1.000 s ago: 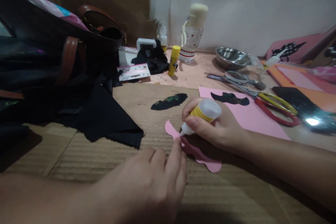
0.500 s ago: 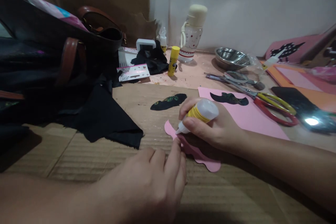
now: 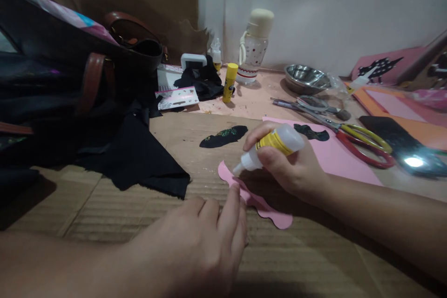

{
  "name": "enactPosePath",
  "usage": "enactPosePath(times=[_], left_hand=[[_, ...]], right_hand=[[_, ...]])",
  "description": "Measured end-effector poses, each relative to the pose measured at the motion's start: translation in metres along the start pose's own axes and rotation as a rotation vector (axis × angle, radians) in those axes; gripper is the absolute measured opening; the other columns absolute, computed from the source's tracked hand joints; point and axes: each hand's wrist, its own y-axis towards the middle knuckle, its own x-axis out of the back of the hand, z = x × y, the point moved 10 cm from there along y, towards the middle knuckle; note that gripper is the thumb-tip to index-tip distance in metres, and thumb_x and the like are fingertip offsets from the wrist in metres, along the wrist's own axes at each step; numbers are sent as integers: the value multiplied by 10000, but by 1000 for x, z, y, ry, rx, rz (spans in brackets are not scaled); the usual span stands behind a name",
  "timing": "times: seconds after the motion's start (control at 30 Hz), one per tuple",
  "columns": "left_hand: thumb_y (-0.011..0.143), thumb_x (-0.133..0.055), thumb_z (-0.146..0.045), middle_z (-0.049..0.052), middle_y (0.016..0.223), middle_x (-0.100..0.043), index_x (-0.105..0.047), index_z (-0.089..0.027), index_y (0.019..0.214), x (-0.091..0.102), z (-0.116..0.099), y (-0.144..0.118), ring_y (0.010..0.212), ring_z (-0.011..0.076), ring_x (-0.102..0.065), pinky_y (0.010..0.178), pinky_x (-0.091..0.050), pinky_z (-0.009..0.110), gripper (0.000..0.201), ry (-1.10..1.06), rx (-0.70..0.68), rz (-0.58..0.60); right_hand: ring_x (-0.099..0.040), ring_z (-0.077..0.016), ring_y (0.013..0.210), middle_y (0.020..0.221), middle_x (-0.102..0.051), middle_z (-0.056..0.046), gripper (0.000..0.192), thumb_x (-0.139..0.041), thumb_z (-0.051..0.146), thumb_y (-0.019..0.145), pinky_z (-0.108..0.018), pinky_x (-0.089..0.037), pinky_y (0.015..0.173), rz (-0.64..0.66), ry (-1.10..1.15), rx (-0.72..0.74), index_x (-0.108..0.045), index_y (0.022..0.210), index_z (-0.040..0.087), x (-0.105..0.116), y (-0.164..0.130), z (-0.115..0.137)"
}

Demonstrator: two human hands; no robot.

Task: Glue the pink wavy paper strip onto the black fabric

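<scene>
A wavy-edged pink paper cutout [image 3: 275, 214] lies on the cardboard. My left hand [image 3: 206, 237] presses it down with the index fingertip near its narrow part, fingers bent and close together; the thumb is hidden. In my right hand [image 3: 293, 163] is a white glue bottle [image 3: 275, 142] with a yellow label, tilted with its nozzle down and left. The tip is at or just above the upper left part of the cutout; whether it touches I cannot tell. Behind lies a black fabric cutout [image 3: 223, 136] with glittery patches.
Scissors [image 3: 363, 144], a black phone [image 3: 405, 144] with its light on, and a pink sheet [image 3: 349, 163] bearing another black cutout [image 3: 312, 132] lie right. A glue stick [image 3: 229, 83], water bottle [image 3: 254, 49] and metal bowl [image 3: 303, 81] stand behind. Black fabric [image 3: 139, 158] and a bag [image 3: 52, 70] are left.
My right hand has drawn the glue bottle up and slightly right, and the bottle leans flatter, showing more of its body. My left hand stays on the pink cutout.
</scene>
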Motion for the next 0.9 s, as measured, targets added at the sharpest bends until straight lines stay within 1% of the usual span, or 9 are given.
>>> enactPosePath(times=[0.1,0.2,0.27,0.4,0.53,0.63,0.7,0.8,0.9], left_hand=[[938,-517,-108,251,1223,-733,-657,-26,1312,-2,1,-2,749,252,-761,550,-565,327,408,-22,14,13],[972,-557,-204,244,1326,-685,-622,-85,1368,-5,5,-4,887,254,-750,697,-582,347,419,-112,61,54],[984,-575,-273,233,1364,-664,-614,-121,1382,-8,6,-4,947,257,-736,769,-579,365,428,-161,79,76],[981,-576,-314,226,1357,-667,-615,-131,1376,-11,7,-2,961,261,-727,795,-575,375,437,-168,87,92],[974,-550,-265,213,1322,-691,-621,-130,1369,-12,6,-1,896,243,-732,761,-574,360,423,-121,77,84],[970,-486,-189,200,1224,-742,-657,-94,1317,-10,2,-2,728,225,-730,626,-565,342,399,-36,37,39],[957,-461,-149,190,1157,-768,-681,-73,1275,-8,0,-2,659,226,-724,554,-553,339,394,2,25,3],[946,-460,-128,181,1134,-778,-692,-71,1257,-5,1,-3,667,228,-735,546,-559,334,392,7,28,-11],[950,-468,-149,162,1104,-788,-696,-83,1255,-3,0,-3,663,228,-737,546,-559,332,385,10,12,-13]], right_hand=[[-581,-117,586,696,-637,10,285,-722,449,920,-218,-479,532,36,9,-5,-634,831,193,-2,-2,0],[-614,-125,605,692,-657,2,262,-722,414,914,-216,-490,547,102,-14,-13,-631,820,187,-11,-1,-1],[-644,-138,633,700,-676,-5,257,-726,411,908,-221,-510,575,119,-29,-7,-633,827,186,-15,0,-1],[-657,-135,631,695,-686,1,252,-729,407,910,-212,-509,576,124,-40,16,-638,831,185,-16,2,-1],[-649,-122,617,694,-677,5,265,-732,409,908,-196,-497,560,120,-56,23,-628,823,181,-16,3,0],[-642,-115,612,690,-670,9,272,-735,412,907,-187,-492,550,118,-57,22,-624,816,181,-15,3,0],[-643,-115,614,688,-674,8,272,-726,413,914,-188,-495,553,123,-63,24,-628,807,183,-16,2,1],[-643,-118,617,686,-680,8,267,-720,409,918,-196,-500,559,131,-63,22,-633,802,185,-17,2,0],[-637,-124,616,693,-672,14,236,-744,380,888,-208,-507,554,118,-40,15,-619,824,191,-17,2,-1]])
